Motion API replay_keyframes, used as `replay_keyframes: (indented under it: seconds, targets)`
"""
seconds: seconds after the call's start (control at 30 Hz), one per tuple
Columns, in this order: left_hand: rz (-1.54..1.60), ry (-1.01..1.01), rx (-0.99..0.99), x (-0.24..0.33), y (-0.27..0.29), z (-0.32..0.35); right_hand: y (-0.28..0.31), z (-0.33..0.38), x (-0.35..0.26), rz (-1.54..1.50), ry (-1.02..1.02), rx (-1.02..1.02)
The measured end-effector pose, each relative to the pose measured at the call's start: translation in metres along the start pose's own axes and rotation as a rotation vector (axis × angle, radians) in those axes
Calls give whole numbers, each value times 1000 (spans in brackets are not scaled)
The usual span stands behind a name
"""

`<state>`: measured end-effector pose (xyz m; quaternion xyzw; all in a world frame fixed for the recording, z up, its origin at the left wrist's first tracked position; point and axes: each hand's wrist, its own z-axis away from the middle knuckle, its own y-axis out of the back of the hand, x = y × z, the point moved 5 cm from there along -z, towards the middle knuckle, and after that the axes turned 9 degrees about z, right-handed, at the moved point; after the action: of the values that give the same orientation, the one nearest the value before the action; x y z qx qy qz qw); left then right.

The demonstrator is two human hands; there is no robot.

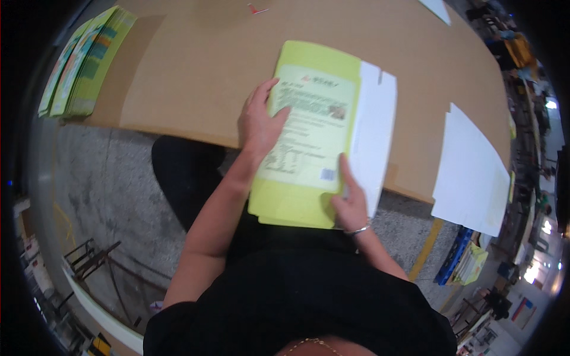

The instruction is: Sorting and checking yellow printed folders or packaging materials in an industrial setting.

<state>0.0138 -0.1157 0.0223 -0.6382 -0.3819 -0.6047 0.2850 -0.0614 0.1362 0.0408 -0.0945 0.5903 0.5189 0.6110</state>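
Observation:
A flat yellow-green printed carton lies in front of me, its near end reaching over the table's edge. Along its right side a white unprinted flap sticks out, with a notch at the far end. My left hand grips the carton's left edge, thumb on the printed face. Lower down on the right side, my right hand holds the carton, its thumb on the face; the remaining fingers are partly hidden. At the near edge a second layer shows under the top one.
The brown table spreads beyond my hands. Similar green cartons stand stacked at its far left. White sheets overhang the right edge. A small red-and-white scrap lies at the back. On the floor at right is a blue crate holding green cartons.

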Motion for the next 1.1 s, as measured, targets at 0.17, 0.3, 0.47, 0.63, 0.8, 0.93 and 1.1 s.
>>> replay_keyframes:
  seconds: [0.17,0.3,0.47,0.63,0.8,0.93,1.1]
  targets:
    - [-844,-439,-88,37,-43,8,2,-12,-1,267,14,-209]
    - [-831,-374,-289,1,-83,16,82,-30,9,591,11,164]
    - [-853,-377,-306,3,-91,17,120,-87,65,379,322,188]
    - [-897,-379,-298,2,-89,17,71,-79,-21,237,526,149]
    - [-851,-416,-266,5,-87,17,6,-92,-3,990,512,305]
    - [-842,-454,-161,29,-74,16,18,-101,8,963,530,255]
    - [-570,-45,-23,18,-21,10,21,-114,2,611,315,195]
